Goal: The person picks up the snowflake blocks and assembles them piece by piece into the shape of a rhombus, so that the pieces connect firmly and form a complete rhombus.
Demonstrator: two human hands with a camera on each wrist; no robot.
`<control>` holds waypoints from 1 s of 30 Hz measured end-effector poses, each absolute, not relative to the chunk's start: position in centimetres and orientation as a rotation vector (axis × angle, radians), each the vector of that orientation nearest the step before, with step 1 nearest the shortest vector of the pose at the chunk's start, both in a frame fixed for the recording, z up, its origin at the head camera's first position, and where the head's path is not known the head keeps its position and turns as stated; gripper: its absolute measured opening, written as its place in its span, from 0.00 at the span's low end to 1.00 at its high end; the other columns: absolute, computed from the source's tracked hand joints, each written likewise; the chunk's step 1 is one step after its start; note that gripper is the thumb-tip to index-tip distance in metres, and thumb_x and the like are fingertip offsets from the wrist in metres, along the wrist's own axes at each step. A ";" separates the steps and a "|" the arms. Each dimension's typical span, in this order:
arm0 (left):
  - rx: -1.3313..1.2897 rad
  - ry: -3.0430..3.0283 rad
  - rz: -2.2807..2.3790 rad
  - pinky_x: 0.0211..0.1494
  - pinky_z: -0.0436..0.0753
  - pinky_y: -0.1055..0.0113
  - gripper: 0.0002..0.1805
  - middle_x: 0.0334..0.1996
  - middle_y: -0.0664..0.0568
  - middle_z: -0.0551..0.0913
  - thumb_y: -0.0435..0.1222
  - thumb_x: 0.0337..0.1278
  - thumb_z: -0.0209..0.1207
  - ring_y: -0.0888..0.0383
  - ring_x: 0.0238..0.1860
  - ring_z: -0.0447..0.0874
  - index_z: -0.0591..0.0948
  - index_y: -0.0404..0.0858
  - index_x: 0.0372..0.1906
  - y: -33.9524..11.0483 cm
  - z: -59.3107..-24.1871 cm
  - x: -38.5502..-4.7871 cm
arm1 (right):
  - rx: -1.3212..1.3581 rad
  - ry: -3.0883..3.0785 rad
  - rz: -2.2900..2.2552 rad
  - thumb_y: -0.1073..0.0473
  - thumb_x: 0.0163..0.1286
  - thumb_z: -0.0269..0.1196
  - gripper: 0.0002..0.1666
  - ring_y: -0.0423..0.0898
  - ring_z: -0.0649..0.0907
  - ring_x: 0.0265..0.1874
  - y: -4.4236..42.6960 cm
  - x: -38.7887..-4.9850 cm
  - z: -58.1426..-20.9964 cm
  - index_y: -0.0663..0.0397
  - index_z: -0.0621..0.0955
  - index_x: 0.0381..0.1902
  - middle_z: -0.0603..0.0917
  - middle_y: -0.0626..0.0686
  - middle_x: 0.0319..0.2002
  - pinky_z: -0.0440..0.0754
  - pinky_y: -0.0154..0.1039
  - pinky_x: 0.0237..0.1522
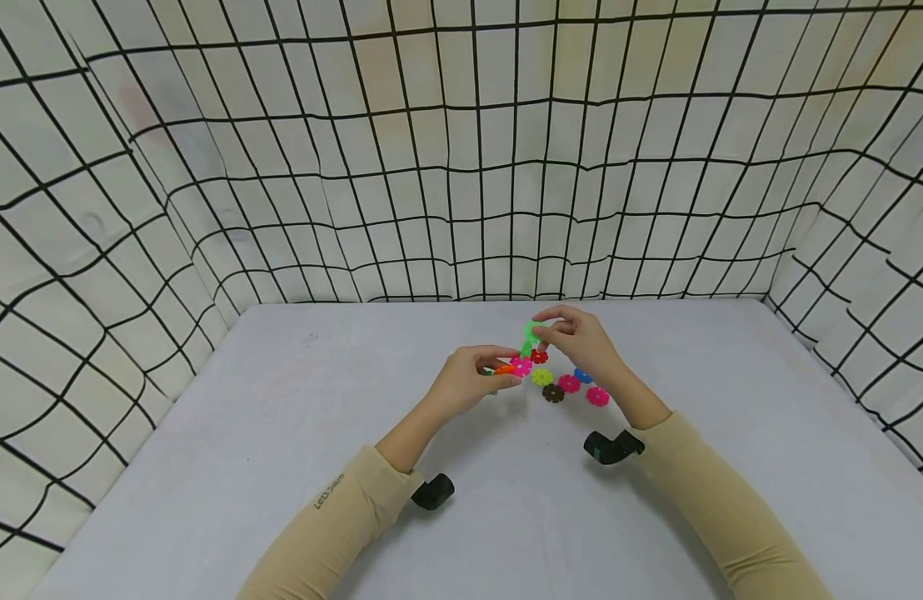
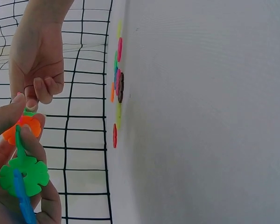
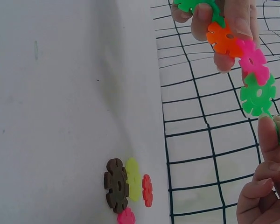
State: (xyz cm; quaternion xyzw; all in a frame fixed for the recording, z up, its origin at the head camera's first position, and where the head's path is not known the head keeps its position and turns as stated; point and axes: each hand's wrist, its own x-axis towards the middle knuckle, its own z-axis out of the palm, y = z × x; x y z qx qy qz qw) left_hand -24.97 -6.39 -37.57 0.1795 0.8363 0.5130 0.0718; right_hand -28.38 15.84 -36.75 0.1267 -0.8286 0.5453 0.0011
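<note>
My left hand (image 1: 461, 383) pinches a chain of slotted flower-shaped plastic discs above the table. An orange disc (image 3: 223, 39) sits between its fingers, with a green disc (image 2: 24, 176) and a blue disc (image 2: 22, 198) linked behind. From the orange one the chain runs on to a pink disc (image 3: 253, 60) and another green disc (image 3: 257, 96). My right hand (image 1: 581, 340) pinches a light green disc (image 1: 535, 331) at the far end, edge-on in the right wrist view. It meets the chain's green disc there; how deep the slots engage is hidden by the fingertips.
Loose discs lie on the white table (image 1: 281, 417) below the hands: red (image 1: 539, 357), yellow-green (image 1: 541, 377), brown (image 1: 553, 392), blue (image 1: 583, 376) and pink (image 1: 598, 396) among them. White walls with a black grid (image 1: 476, 167) enclose the table's back and sides.
</note>
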 end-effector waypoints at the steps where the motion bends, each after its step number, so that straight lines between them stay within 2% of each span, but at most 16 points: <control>1: 0.539 2.513 1.543 0.44 0.85 0.55 0.23 0.50 0.46 0.87 0.38 0.62 0.71 0.43 0.42 0.87 0.84 0.41 0.62 -6.4 -37.6 -24.9 | 0.398 -2.603 1.711 0.53 0.77 0.63 0.19 0.50 0.70 0.30 15.8 -28.4 -36.8 0.57 0.81 0.59 0.87 0.66 0.37 0.64 0.43 0.33; 4: 0.536 2.509 1.549 0.44 0.85 0.54 0.23 0.50 0.46 0.87 0.37 0.62 0.71 0.45 0.41 0.87 0.84 0.40 0.61 -6.4 -37.5 -24.8 | 0.394 -2.604 1.710 0.53 0.77 0.63 0.19 0.50 0.69 0.30 15.9 -28.4 -36.8 0.57 0.81 0.59 0.87 0.65 0.37 0.64 0.43 0.33; 10: 0.530 2.516 1.558 0.43 0.86 0.57 0.22 0.50 0.46 0.87 0.37 0.61 0.71 0.53 0.39 0.86 0.85 0.41 0.61 -6.3 -37.5 -24.8 | 0.383 -2.620 1.700 0.53 0.77 0.62 0.19 0.51 0.72 0.33 15.9 -28.5 -36.9 0.58 0.82 0.58 0.87 0.66 0.37 0.66 0.43 0.37; 17: 0.534 2.510 1.574 0.45 0.86 0.53 0.23 0.52 0.45 0.86 0.36 0.62 0.71 0.45 0.41 0.86 0.84 0.41 0.62 -6.2 -37.6 -24.8 | 0.352 -2.630 1.717 0.54 0.78 0.62 0.19 0.51 0.71 0.32 15.6 -28.3 -36.9 0.59 0.82 0.58 0.87 0.68 0.38 0.65 0.43 0.35; 21: 0.560 2.498 1.574 0.45 0.85 0.52 0.24 0.57 0.46 0.85 0.36 0.63 0.70 0.42 0.41 0.85 0.83 0.40 0.63 -6.2 -37.5 -24.8 | 0.296 -2.594 1.784 0.53 0.78 0.62 0.19 0.59 0.75 0.40 15.3 -28.0 -36.9 0.59 0.82 0.58 0.86 0.69 0.39 0.68 0.45 0.40; 24: 0.576 2.490 1.567 0.41 0.84 0.57 0.23 0.59 0.49 0.84 0.37 0.64 0.70 0.46 0.37 0.84 0.83 0.40 0.63 -6.2 -37.5 -24.8 | 0.261 -2.558 1.826 0.53 0.78 0.62 0.19 0.61 0.75 0.43 15.2 -27.9 -37.1 0.60 0.82 0.58 0.86 0.69 0.39 0.68 0.44 0.40; 28: 0.571 2.489 1.554 0.36 0.79 0.66 0.23 0.59 0.50 0.84 0.37 0.64 0.70 0.55 0.34 0.79 0.84 0.42 0.63 -6.2 -37.5 -24.7 | 0.226 -2.521 1.859 0.53 0.77 0.63 0.19 0.53 0.72 0.33 15.0 -27.6 -37.4 0.61 0.82 0.57 0.85 0.69 0.37 0.65 0.40 0.33; 30: 0.571 2.485 1.547 0.35 0.77 0.68 0.23 0.59 0.50 0.84 0.36 0.64 0.69 0.57 0.33 0.78 0.83 0.42 0.63 -6.2 -37.5 -24.7 | 0.227 -2.505 1.871 0.54 0.77 0.63 0.18 0.52 0.72 0.32 15.0 -27.4 -37.5 0.62 0.83 0.56 0.85 0.68 0.36 0.65 0.40 0.33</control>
